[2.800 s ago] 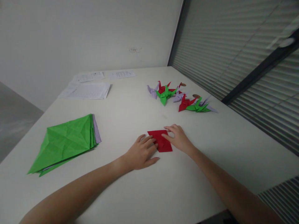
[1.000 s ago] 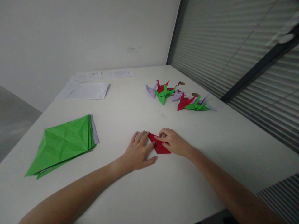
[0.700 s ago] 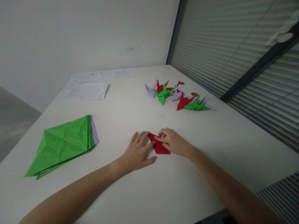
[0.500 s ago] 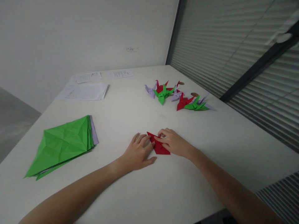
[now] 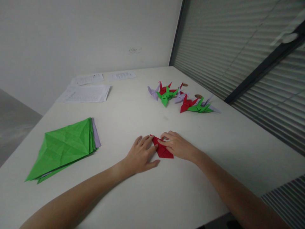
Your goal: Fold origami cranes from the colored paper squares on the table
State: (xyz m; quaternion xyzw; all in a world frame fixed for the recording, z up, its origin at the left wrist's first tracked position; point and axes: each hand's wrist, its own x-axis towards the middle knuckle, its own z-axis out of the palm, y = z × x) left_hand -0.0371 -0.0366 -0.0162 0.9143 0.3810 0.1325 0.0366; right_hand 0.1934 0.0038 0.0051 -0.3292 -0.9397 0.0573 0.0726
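Observation:
A small piece of folded red paper point(image 5: 165, 152) lies flat on the white table, its bottom edge toward me. My left hand point(image 5: 143, 155) rests on the table at its left, fingers spread, with fingertips touching the paper's left edge and the thumb apart on the tabletop. From the right, my right hand point(image 5: 177, 144) presses on the paper. Its index finger stretches across the upper part and the other fingers curl in. Part of the paper's right side is hidden under that hand.
A stack of creased green and lilac paper sheets point(image 5: 68, 141) lies at the left. Several folded paper cranes point(image 5: 166, 96) in red, green and lilac stand at the back right. Printed sheets point(image 5: 88, 93) lie at the back left. Window blinds point(image 5: 228, 47) border the table's right side.
The fingertips of my left hand have shifted slightly up along the paper's upper left edge. My right hand stays in nearly the same place.

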